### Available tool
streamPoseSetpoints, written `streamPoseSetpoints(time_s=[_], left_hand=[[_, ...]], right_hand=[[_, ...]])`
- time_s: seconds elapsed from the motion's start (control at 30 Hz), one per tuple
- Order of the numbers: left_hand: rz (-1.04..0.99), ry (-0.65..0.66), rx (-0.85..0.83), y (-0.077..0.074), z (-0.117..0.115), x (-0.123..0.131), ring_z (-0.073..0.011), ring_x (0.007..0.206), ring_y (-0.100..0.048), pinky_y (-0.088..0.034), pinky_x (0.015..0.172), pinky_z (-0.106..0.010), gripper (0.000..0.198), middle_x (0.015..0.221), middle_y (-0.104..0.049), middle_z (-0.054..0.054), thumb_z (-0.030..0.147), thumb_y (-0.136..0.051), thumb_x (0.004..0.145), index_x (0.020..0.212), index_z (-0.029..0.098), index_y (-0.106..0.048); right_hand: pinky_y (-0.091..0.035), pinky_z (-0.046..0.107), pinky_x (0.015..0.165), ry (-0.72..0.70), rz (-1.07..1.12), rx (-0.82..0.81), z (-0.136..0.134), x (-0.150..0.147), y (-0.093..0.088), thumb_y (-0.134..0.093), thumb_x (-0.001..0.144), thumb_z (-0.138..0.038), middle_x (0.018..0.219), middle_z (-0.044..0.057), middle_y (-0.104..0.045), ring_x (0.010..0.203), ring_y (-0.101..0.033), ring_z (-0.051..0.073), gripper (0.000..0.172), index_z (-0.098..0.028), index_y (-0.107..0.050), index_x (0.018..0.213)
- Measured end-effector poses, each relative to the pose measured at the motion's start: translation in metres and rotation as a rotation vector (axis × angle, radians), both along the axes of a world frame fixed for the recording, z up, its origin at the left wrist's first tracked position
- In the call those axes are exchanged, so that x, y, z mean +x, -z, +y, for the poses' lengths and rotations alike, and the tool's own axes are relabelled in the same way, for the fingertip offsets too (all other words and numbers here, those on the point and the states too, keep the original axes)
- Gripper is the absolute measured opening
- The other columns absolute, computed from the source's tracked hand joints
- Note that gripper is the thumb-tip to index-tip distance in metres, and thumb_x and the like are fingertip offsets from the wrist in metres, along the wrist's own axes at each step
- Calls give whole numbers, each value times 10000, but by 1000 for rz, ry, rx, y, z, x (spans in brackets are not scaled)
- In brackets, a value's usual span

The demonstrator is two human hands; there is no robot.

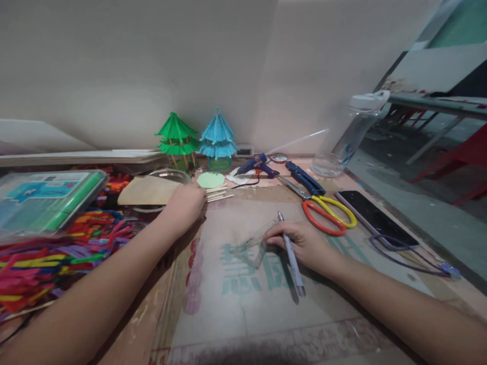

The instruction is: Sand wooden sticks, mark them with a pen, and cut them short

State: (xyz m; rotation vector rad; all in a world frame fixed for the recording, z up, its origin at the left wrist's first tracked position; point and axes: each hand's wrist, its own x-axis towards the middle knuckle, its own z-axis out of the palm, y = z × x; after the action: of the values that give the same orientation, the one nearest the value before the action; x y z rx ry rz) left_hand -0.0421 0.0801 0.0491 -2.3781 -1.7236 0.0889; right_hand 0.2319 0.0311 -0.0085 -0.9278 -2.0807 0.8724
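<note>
My right hand is closed, with a pen slanting across its fingers. A clear plastic set square extends left from the same fingertips, low over the printed cardboard. Further back, my left hand reaches beside several thin wooden sticks, whose ends show to its right. Its fingers are turned away and hidden, so whether it holds anything is unclear. A tan paper sheet lies against its left side, over a round clear container. Just beyond the hand is a pale green paper piece.
Green and blue model pavilions stand by the wall. A glue gun, blue-handled cutter, scissors, phone and bottle line the right. Colourful strips and a plastic case fill the left.
</note>
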Motion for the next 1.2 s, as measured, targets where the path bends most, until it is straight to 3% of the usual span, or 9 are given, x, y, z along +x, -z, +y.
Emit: streamPoseSetpoints(time_s=[0.2, 0.3, 0.4, 0.6, 0.7, 0.8, 0.93, 1.1, 1.2], left_hand=[[-189, -59, 61, -13, -17, 9, -258, 851, -672, -460, 746, -335, 311, 932, -732, -136, 232, -382, 913, 1003, 141, -665], [-303, -4, 36, -11, -36, 18, -224, 836, -674, -461, 712, -297, 303, 932, -741, -80, 293, -382, 940, 1050, 182, -641], [-386, 82, -39, 0, -54, 23, -206, 837, -681, -466, 690, -277, 272, 959, -752, -52, 310, -427, 932, 996, 207, -671], [-473, 159, -98, 19, -67, 15, -203, 837, -690, -482, 734, -285, 264, 928, -767, -43, 299, -476, 917, 937, 209, -723], [-500, 177, -90, 21, -70, 16, -194, 799, -691, -487, 713, -275, 252, 900, -768, -50, 278, -488, 912, 913, 198, -727], [-507, 227, -85, 22, -73, 23, -193, 781, -685, -493, 708, -278, 236, 873, -759, -55, 245, -492, 906, 890, 187, -720], [-484, 288, -65, 25, -74, 31, -222, 815, -675, -499, 757, -328, 230, 883, -738, -78, 239, -480, 916, 891, 172, -699], [-434, 340, -63, 32, -86, 29, -238, 876, -651, -505, 809, -376, 224, 914, -698, -81, 241, -456, 949, 975, 170, -667], [-322, 429, -41, 34, -101, 26, -242, 854, -630, -514, 774, -385, 196, 926, -663, -86, 195, -462, 934, 1000, 170, -644]], right_hand=[[-561, 333, 775, -53, -76, 90, 1, 0, 4, -597, 897, -312, 972, 65, -775, 866, -729, 205, 185, -252, -737, 1002], [-540, 317, 691, -33, -118, 262, 0, 1, 3, -581, 904, -300, 847, 73, -771, 759, -708, 201, 172, -246, -742, 935], [-504, 306, 636, 7, -133, 381, -6, 1, -8, -545, 909, -276, 760, 81, -749, 694, -675, 201, 195, -221, -723, 847], [-463, 283, 610, 17, -357, 89, -25, -15, -34, -591, 878, -259, 749, 42, -744, 653, -677, 191, 133, -231, -713, 835], [-459, 300, 618, 87, -394, 116, -24, -20, -35, -566, 902, -276, 768, 54, -733, 674, -665, 205, 152, -225, -701, 854], [-474, 323, 654, 174, -305, 267, -16, -20, -32, -557, 908, -259, 799, 67, -700, 735, -643, 214, 130, -215, -673, 870], [-497, 366, 780, 91, -279, 410, -9, -25, -18, -611, 881, -223, 981, 103, -662, 903, -616, 232, 97, -220, -684, 946], [-489, 311, 724, 56, -267, 334, -7, -37, 5, -605, 885, -154, 847, 66, -636, 834, -605, 202, 94, -202, -684, 896], [-483, 310, 723, 89, -299, 306, -8, -36, 8, -579, 897, -150, 844, 69, -623, 819, -601, 200, 106, -197, -675, 889]])
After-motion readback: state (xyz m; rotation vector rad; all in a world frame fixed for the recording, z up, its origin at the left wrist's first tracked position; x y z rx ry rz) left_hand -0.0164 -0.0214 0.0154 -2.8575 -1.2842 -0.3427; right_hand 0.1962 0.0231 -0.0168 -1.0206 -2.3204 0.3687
